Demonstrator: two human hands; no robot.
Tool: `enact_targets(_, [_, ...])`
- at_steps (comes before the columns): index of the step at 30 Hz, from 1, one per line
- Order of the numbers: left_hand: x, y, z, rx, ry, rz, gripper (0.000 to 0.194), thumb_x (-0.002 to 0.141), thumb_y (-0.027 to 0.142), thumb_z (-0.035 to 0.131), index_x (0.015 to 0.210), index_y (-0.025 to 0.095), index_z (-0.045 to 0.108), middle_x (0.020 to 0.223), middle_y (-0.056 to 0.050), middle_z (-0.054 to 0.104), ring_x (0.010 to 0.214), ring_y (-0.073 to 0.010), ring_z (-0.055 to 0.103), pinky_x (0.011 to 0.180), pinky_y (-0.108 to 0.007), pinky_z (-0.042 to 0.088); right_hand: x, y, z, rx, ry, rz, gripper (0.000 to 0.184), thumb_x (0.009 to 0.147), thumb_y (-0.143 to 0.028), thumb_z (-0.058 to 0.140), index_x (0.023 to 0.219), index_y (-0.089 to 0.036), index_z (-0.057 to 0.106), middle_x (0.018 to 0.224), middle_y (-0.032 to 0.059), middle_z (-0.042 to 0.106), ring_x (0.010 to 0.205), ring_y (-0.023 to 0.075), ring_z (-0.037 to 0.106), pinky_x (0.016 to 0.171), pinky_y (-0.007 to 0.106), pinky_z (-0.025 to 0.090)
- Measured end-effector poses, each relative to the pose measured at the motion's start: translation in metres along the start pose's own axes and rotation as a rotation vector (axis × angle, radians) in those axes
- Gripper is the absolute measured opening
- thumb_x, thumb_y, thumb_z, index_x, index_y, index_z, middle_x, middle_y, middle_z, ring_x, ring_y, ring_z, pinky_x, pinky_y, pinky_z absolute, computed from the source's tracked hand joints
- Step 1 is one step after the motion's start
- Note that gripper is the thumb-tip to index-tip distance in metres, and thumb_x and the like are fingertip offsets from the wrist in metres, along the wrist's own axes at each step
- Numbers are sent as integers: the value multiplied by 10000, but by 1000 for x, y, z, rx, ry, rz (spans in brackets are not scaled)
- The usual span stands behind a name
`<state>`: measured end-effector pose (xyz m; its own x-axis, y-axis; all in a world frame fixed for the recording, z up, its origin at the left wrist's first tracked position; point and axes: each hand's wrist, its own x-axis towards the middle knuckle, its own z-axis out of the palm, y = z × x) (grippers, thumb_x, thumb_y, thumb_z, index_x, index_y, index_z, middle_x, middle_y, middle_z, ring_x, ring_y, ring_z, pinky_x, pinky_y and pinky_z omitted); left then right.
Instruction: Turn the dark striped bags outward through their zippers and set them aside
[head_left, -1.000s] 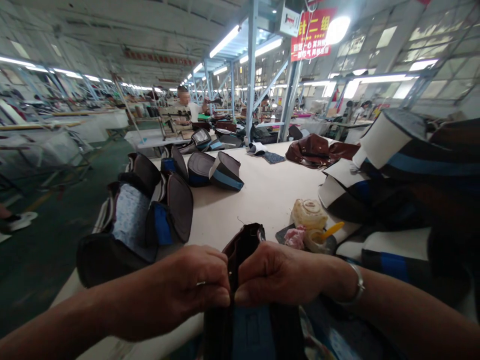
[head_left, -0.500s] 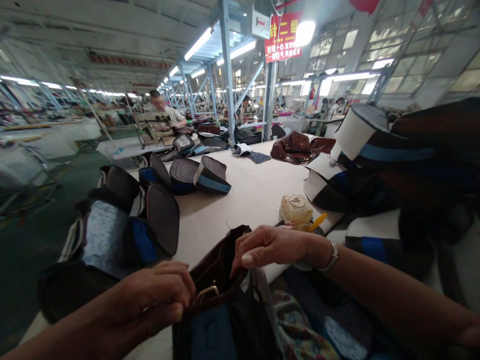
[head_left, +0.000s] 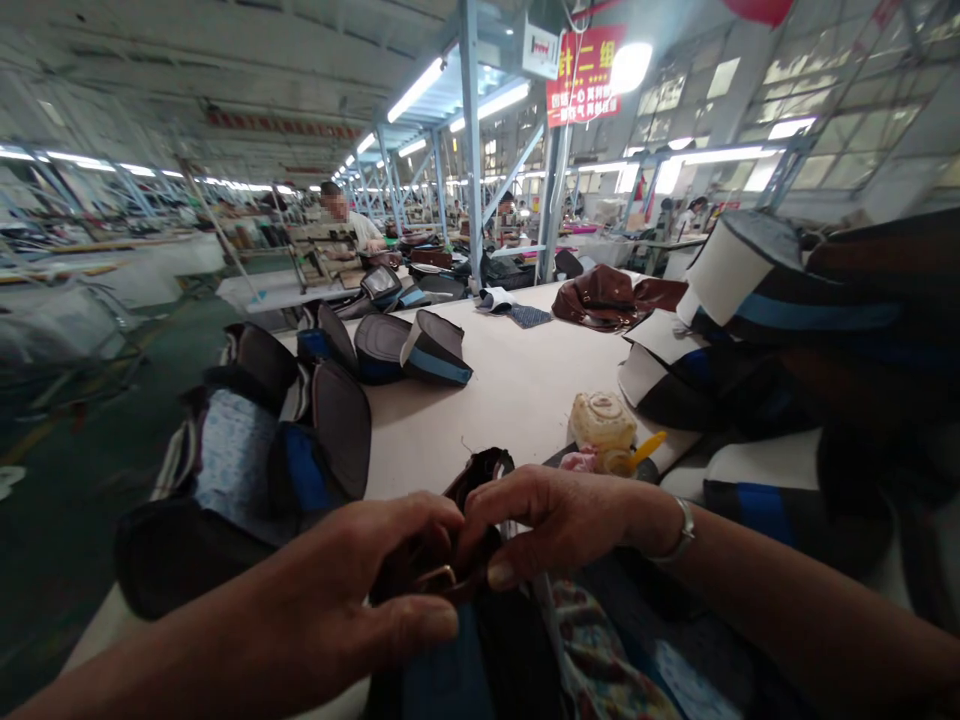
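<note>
"Left hand first — how is it sitting?"

"Part-open. Its thumb stands well away from the forefinger, over the front of the dark bag, and a gold-coloured buckle shows in the gap. Whether it grips anything, I can't tell from here."

"And the right hand?"

"Bent in from the other side, thumb and fingertips near each other at the bag's brown rim. I can't make out whether they pinch it. A silver-coloured bracelet sits at that wrist."

"So the dark bag is right under both hands?"

"Between and below them, its blue panel facing the person, the pale table stretching out behind it."

"What's around it?"

"Patterned cloth just to the bag's right. Past the bag, a little right, a yellowed container with a yellow stick near it. Left of the bag, dark pieces with blue strips; right of it, a taller pile of dark and white pieces."

"Farther off?"

"Beyond the bag, slightly right, slouched red-brown leather — then, well past the bag's left, someone in a pale shirt at a sewing machine."
</note>
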<state>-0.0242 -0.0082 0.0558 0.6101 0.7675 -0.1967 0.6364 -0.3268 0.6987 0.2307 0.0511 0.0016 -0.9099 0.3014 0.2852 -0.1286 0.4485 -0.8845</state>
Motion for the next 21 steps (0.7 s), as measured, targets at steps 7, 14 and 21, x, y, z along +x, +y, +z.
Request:
enact_targets(7, [3, 9, 17, -225, -151, -155, 161, 884, 360, 657, 974, 227, 682, 847, 30, 564, 766, -146, 481, 633, -234, 361, 3, 8, 10, -67, 155, 7, 369, 779, -468, 826, 826, -121, 709, 802, 13, 640, 731, 109, 587, 681, 228, 464])
enact_targets(14, [1, 5, 26, -380, -117, -193, 208, 862, 388, 665, 857, 183, 633, 747, 33, 468, 703, -135, 399, 606, -255, 295, -1, 5, 25, -51, 248, -122, 391, 819, -461, 798, 703, -127, 630, 746, 3, 574, 668, 90, 536, 623, 220, 433])
enact_targets(21, [-5, -19, 49, -638, 12, -146, 348, 837, 505, 720, 821, 165, 650, 744, 9, 494, 710, -141, 404, 623, -254, 310, -12, 13, 41, -126, 375, -219, 276, 839, -271, 800, 698, -127, 611, 774, 14, 578, 742, 101, 541, 681, 220, 440])
